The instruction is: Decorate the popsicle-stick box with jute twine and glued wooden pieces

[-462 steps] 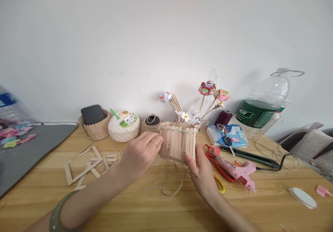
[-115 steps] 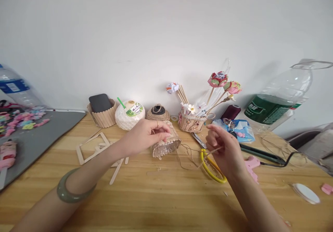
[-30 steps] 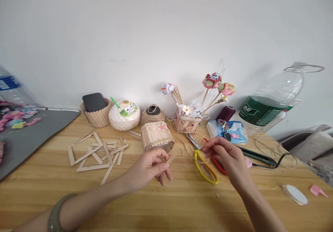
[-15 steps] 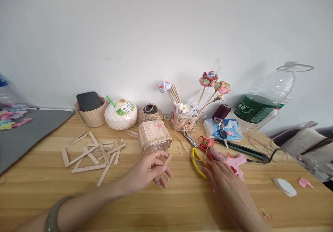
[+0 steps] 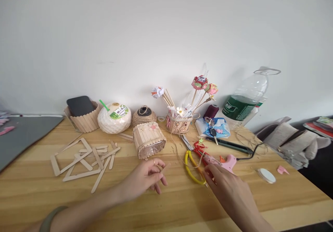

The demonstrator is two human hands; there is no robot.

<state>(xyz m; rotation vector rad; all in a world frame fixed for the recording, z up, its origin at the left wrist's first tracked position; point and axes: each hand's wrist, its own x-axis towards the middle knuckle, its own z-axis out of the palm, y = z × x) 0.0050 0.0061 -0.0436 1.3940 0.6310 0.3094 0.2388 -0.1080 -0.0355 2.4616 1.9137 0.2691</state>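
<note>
My left hand [image 5: 149,176], palm turned partly up with a ring on one finger, pinches a short piece of wooden craft stick [image 5: 165,168]. Just beyond it, a small craft-stick basket [image 5: 148,138] with a clear plastic inside lies tilted, its mouth facing me. My right hand [image 5: 225,187] is curled low by the yellow and orange handles of the scissors [image 5: 191,171]. Its fingertips are bent together, and what they hold, if anything, is hidden. Close behind that hand lies a pink glue gun [image 5: 229,163], partly covered.
Loose craft sticks [image 5: 80,174] spread over the left. Along the wall stand a craft-stick holder [image 5: 87,121], a white coconut [image 5: 114,119], twine [image 5: 144,116], a decorated flower pot [image 5: 179,124] and a large bottle [image 5: 239,107]. A white disc [image 5: 266,175] lies at right.
The view has swung right, so things appear further left. My right hand's fingers have curled and sit slightly right of the scissors handles. My left hand keeps its stick piece.
</note>
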